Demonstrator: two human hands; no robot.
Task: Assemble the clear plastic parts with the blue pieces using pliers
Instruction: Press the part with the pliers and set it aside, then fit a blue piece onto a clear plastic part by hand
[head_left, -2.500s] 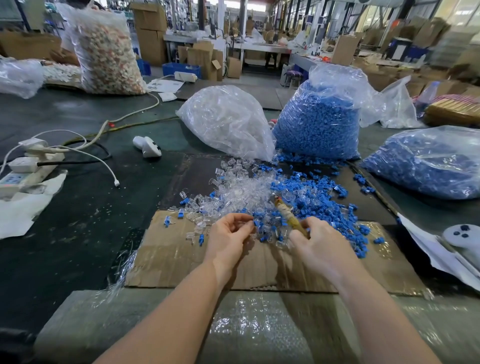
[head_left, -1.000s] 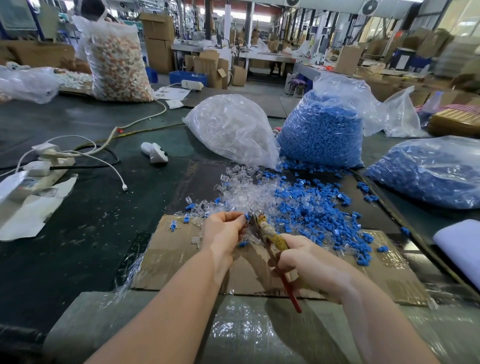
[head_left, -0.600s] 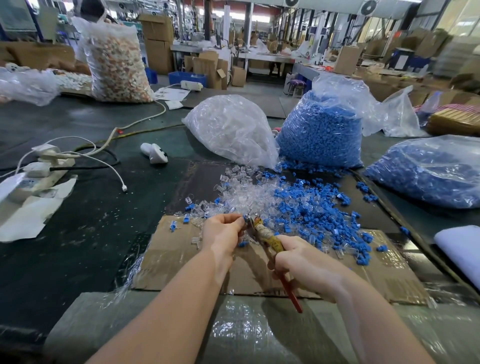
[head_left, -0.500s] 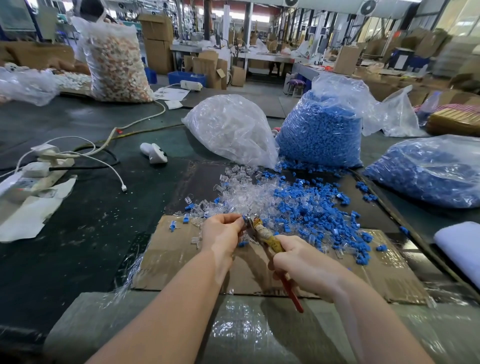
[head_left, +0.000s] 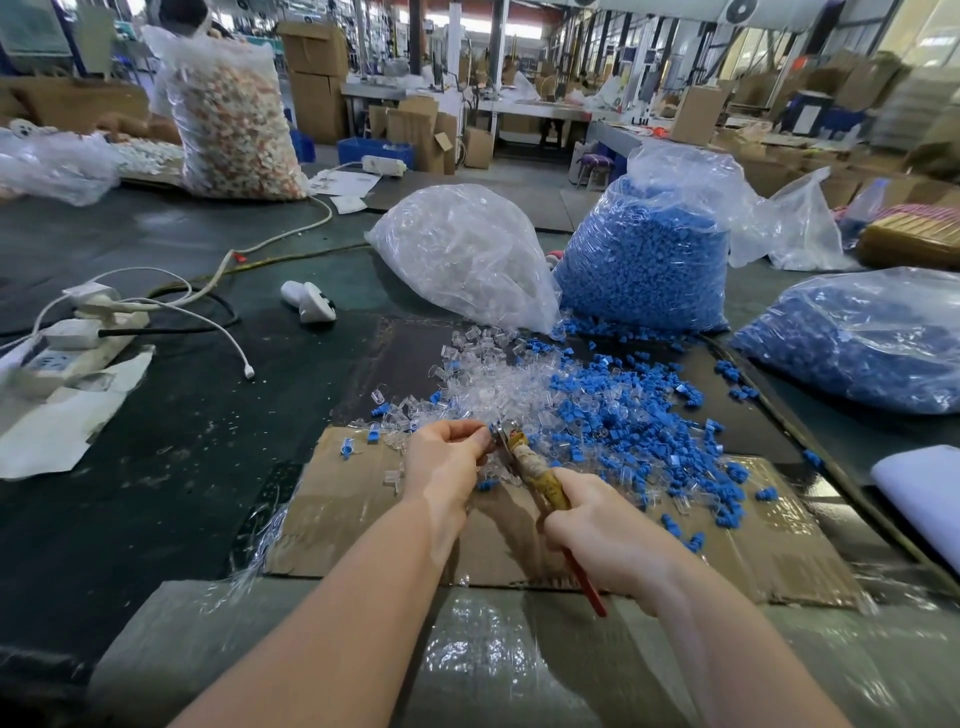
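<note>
My right hand (head_left: 602, 525) grips the pliers (head_left: 535, 473) by their taped and red handles, jaws pointing up-left. The jaws meet my left hand (head_left: 447, 457), whose fingertips pinch a small part against them; the part itself is mostly hidden by the fingers. Just beyond lies a loose heap of clear plastic parts (head_left: 488, 384) and, to its right, scattered blue pieces (head_left: 639, 415), all on a sheet of cardboard (head_left: 353, 509).
Behind the heaps stand a bag of clear parts (head_left: 467, 260) and a bag of blue pieces (head_left: 644, 260); another blue bag (head_left: 857, 338) lies right. A power strip with cables (head_left: 78, 343) and a white controller (head_left: 309, 304) sit left on the dark table.
Since 2.5 s ago my right hand turned the pliers from pointing away to jaws against my left fingertips. Over the last second both hands have stayed nearly still.
</note>
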